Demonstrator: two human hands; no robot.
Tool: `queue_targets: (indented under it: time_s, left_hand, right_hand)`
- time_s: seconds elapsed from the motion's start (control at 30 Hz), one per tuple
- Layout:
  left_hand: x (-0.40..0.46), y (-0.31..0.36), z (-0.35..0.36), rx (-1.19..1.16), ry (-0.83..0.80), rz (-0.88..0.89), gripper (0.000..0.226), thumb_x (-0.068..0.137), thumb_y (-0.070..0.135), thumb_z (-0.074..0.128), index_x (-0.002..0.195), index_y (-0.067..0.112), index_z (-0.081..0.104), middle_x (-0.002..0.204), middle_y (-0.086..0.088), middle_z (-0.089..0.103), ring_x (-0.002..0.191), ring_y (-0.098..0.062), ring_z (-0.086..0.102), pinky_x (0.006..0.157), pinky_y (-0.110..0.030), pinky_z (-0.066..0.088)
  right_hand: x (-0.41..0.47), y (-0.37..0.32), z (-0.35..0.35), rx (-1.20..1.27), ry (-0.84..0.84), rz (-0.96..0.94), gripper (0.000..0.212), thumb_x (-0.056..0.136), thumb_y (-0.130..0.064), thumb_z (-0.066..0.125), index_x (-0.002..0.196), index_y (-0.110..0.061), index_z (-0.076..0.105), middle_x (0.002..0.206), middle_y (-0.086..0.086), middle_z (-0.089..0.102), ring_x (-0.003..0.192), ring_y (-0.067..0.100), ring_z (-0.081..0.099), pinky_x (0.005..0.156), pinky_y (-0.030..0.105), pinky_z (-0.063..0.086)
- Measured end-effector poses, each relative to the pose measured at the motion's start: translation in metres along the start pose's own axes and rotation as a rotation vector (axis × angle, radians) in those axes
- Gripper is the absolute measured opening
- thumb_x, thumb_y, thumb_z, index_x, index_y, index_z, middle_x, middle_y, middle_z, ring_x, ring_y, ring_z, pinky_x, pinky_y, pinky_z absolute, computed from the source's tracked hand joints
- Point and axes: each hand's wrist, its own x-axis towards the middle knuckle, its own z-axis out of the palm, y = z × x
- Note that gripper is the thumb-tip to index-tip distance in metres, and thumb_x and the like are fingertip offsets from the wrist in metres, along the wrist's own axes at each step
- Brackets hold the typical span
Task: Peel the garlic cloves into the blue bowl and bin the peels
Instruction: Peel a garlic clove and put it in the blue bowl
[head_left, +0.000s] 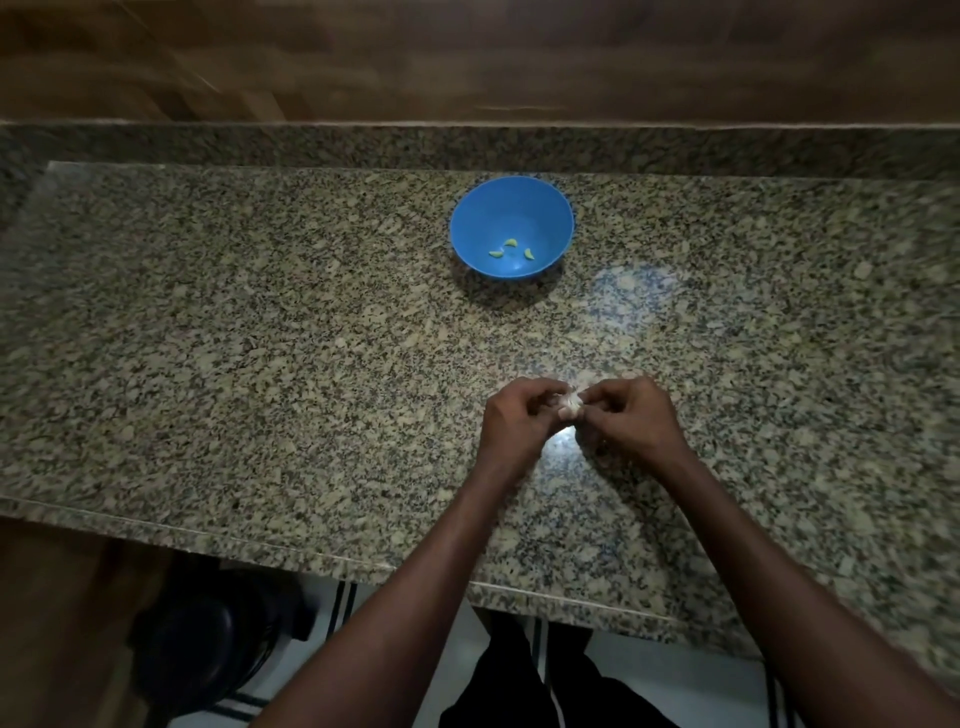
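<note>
Both hands meet fingertip to fingertip — left hand (514, 415), right hand (631, 418) — fingers curled, forearms converging.

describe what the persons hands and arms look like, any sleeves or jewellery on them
Both forearms are bare all the way to the bottom edge of the picture, with no sleeve in view. The left hand and right hand wear no gloves, and no watch, bracelet or ring is visible, though the picture is dim and a little blurred, so a thin ring could go unseen.

On the speckled granite counter (260, 338) the round blue plastic bowl (540, 208) stands toward the back, three peeled garlic cloves (511, 242) inside. Nearer the front edge, left hand (511, 415) and right hand (636, 418) meet around a papery garlic clove (570, 405).
</note>
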Motion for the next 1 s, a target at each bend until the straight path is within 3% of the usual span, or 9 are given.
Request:
queue_targets:
  time_s: [0.1,0.17,0.33,0.43,0.53,0.6,0.7,0.83,1.0]
  left_hand:
    - [-0.005,0.010,0.003,-0.122,-0.016,-0.062,0.025,0.084,0.000,0.079,0.109,0.002,0.075,0.100,-0.014,0.075,0.081,-0.012,0.073,0.075,-0.030,0.064]
    - [-0.007,0.014,0.006,-0.144,-0.029,-0.070,0.022,0.085,-0.004,0.076,0.107,0.000,0.075,0.095,-0.014,0.076,0.078,-0.012,0.074,0.072,-0.026,0.063]
    - [-0.006,0.012,0.013,-0.250,-0.010,-0.114,0.022,0.083,0.000,0.080,0.101,0.010,0.076,0.098,-0.020,0.076,0.097,-0.037,0.075,0.088,-0.051,0.062]
    - [-0.001,0.006,0.009,-0.219,0.035,-0.084,0.029,0.085,0.003,0.080,0.110,0.018,0.076,0.100,-0.007,0.074,0.093,-0.020,0.074,0.084,-0.042,0.064]
    - [0.009,0.004,0.004,-0.015,0.104,0.027,0.032,0.090,0.007,0.077,0.117,0.023,0.074,0.106,0.003,0.073,0.094,-0.007,0.070,0.076,-0.022,0.061]
    - [0.019,0.001,0.001,0.125,0.154,0.118,0.030,0.092,0.009,0.074,0.119,0.023,0.074,0.112,0.005,0.074,0.096,-0.001,0.068,0.076,-0.017,0.059]
    - [0.032,-0.007,0.001,0.372,0.225,0.223,0.040,0.091,0.015,0.075,0.130,0.021,0.067,0.121,0.001,0.070,0.109,-0.013,0.063,0.091,-0.035,0.058]
    - [0.015,-0.024,0.004,0.728,0.321,0.261,0.067,0.094,0.024,0.068,0.153,0.013,0.038,0.150,-0.006,0.049,0.137,-0.022,0.041,0.114,-0.038,0.038]
    - [-0.024,-0.056,0.020,0.878,0.310,0.326,0.059,0.100,0.028,0.051,0.154,0.013,0.034,0.154,-0.009,0.043,0.142,-0.026,0.038,0.119,-0.047,0.033]
  right_hand:
    - [-0.003,0.001,0.001,0.032,0.033,0.011,0.018,0.075,-0.022,0.089,0.072,-0.026,0.072,0.061,-0.005,0.073,0.057,0.009,0.070,0.057,0.027,0.057]
    - [-0.006,0.004,0.004,0.035,0.081,0.007,0.017,0.075,-0.021,0.087,0.071,-0.026,0.071,0.062,-0.007,0.071,0.055,0.004,0.066,0.058,0.022,0.052]
    - [-0.006,0.008,0.006,0.263,0.130,0.069,0.009,0.079,-0.021,0.074,0.079,-0.012,0.078,0.065,0.006,0.073,0.059,0.023,0.068,0.062,0.034,0.057]
    - [-0.006,0.009,0.001,0.526,0.104,0.185,0.012,0.089,0.003,0.062,0.087,0.003,0.074,0.068,0.024,0.068,0.057,0.029,0.062,0.055,0.037,0.056]
    - [-0.008,0.009,-0.008,0.624,0.092,0.233,0.011,0.089,0.010,0.061,0.091,0.008,0.072,0.073,0.027,0.067,0.057,0.030,0.064,0.061,0.044,0.062]
    - [-0.007,0.011,-0.015,0.629,0.053,0.242,0.008,0.090,0.007,0.065,0.094,0.009,0.071,0.076,0.027,0.070,0.061,0.033,0.069,0.068,0.047,0.065]
    - [-0.010,0.010,-0.023,0.611,0.023,0.243,0.011,0.090,0.001,0.073,0.094,0.011,0.071,0.079,0.028,0.072,0.065,0.036,0.072,0.070,0.050,0.064]
    - [-0.009,0.009,-0.028,0.494,0.020,0.235,0.006,0.086,0.011,0.071,0.083,0.009,0.067,0.074,0.029,0.069,0.063,0.036,0.070,0.072,0.058,0.062]
    - [0.006,0.005,-0.034,0.215,-0.035,0.275,0.012,0.080,0.015,0.074,0.077,0.007,0.066,0.074,0.026,0.072,0.063,0.038,0.073,0.071,0.060,0.062]
